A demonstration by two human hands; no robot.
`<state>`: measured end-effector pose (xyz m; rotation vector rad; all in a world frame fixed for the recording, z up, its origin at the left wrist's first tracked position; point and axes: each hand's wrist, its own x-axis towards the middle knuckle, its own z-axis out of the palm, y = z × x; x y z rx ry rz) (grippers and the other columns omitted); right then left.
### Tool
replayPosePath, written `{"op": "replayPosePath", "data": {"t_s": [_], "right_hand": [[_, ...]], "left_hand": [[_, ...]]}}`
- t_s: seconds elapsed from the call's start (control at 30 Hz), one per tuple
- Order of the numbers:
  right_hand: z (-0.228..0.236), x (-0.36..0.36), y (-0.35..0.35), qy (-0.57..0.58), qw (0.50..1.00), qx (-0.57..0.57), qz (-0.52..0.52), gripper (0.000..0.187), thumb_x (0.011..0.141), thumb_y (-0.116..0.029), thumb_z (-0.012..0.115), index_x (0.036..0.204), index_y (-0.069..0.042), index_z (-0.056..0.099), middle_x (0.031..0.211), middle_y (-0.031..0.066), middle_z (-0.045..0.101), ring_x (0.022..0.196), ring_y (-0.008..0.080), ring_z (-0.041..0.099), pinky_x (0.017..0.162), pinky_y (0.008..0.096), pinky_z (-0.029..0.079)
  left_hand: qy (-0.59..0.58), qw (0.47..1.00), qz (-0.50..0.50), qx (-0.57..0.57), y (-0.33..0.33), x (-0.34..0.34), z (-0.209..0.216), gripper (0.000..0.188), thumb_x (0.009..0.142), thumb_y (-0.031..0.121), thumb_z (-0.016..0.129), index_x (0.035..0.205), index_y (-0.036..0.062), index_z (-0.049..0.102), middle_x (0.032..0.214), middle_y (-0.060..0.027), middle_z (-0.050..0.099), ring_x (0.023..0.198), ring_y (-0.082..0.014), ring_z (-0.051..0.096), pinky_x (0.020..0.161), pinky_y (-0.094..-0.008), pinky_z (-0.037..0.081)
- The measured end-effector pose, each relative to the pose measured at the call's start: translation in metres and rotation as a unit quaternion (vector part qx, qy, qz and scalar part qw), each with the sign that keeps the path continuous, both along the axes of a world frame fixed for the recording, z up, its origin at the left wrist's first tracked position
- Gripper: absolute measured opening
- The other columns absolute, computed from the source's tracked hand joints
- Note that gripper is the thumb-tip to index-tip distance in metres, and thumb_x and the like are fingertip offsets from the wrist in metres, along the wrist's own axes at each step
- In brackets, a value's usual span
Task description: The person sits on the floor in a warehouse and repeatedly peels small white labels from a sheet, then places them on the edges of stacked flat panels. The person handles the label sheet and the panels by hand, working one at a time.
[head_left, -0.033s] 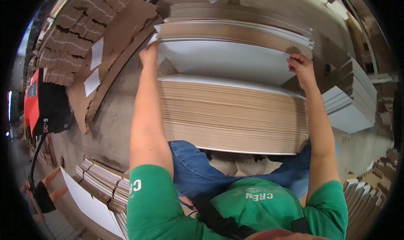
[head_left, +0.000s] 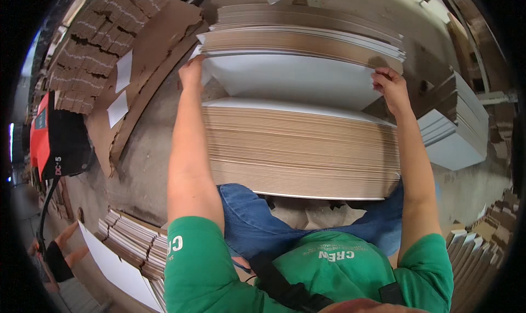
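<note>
A white-faced cardboard sheet (head_left: 290, 77) leans upright in front of me, its white side facing me. My left hand (head_left: 191, 73) is closed at its upper left corner, with the fingertips partly hidden. At the upper right corner, my right hand (head_left: 391, 87) pinches the edge between thumb and fingers. Behind the sheet, and against it or close to it, stands a row of flat cardboard sheets (head_left: 301, 41), brown with some white edges. Nearer me, between my knees, is a thick stack of cardboard sheets (head_left: 301, 148), edges up, with a white face on its far side.
Brown cardboard stacks (head_left: 98, 44) and a large brown board (head_left: 150, 66) with two white papers lie at left, beside a red and black machine (head_left: 60, 137). White-faced boxes or sheets (head_left: 455, 132) stand at right. More cardboard (head_left: 134, 247) is at lower left, near another person (head_left: 60, 252).
</note>
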<state>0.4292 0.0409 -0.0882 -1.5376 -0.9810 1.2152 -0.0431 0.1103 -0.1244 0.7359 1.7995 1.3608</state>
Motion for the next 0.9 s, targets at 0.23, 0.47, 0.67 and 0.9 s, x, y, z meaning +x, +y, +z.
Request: {"op": "replayPosePath", "data": {"t_s": [0.23,0.47,0.67,0.9], "right_hand": [[-0.005,-0.039,-0.005,-0.062,0.994,0.084,0.031,0.028,0.072,-0.003,0.062,0.098,-0.001,0.051,0.084,0.0061,0.058,0.073,0.0146,0.056,0.063,0.0258,0.047],[-0.079,-0.104,-0.02,-0.587,0.756,0.289,0.002,0.033,0.069,-0.007,0.062,0.101,-0.007,0.052,0.075,0.0091,0.059,0.068,0.0268,0.059,0.056,0.0363,0.048],[-0.088,-0.118,-0.057,-0.602,0.743,0.284,-0.071,0.027,0.071,-0.017,0.067,0.092,-0.008,0.052,0.073,0.0076,0.059,0.065,0.029,0.059,0.057,0.0368,0.049],[-0.042,-0.112,-0.111,0.001,0.986,0.1,-0.13,0.016,0.075,-0.005,0.066,0.084,0.0,0.053,0.074,0.0072,0.057,0.066,0.0163,0.058,0.058,0.0268,0.049]], "left_hand": [[0.062,0.991,-0.101,-0.061,-0.012,-0.059,-0.007,0.042,0.062,0.006,0.059,0.104,-0.0005,0.062,0.099,-0.0104,0.061,0.092,-0.0192,0.054,0.082,-0.0298,0.04],[0.098,0.995,0.005,0.002,-0.034,-0.087,-0.041,0.062,0.066,0.048,0.073,0.093,-0.0072,0.062,0.098,-0.0151,0.062,0.092,-0.0214,0.056,0.085,-0.0305,0.04],[0.09,0.995,0.01,0.034,-0.047,-0.11,-0.056,0.047,0.065,0.039,0.076,0.087,-0.0019,0.066,0.092,-0.0123,0.064,0.087,-0.0193,0.057,0.081,-0.03,0.042],[0.03,0.997,-0.072,0.021,-0.071,-0.136,-0.041,0.026,0.073,0.015,0.064,0.096,0.0044,0.066,0.098,-0.008,0.063,0.092,-0.0178,0.054,0.082,-0.029,0.039]]}}
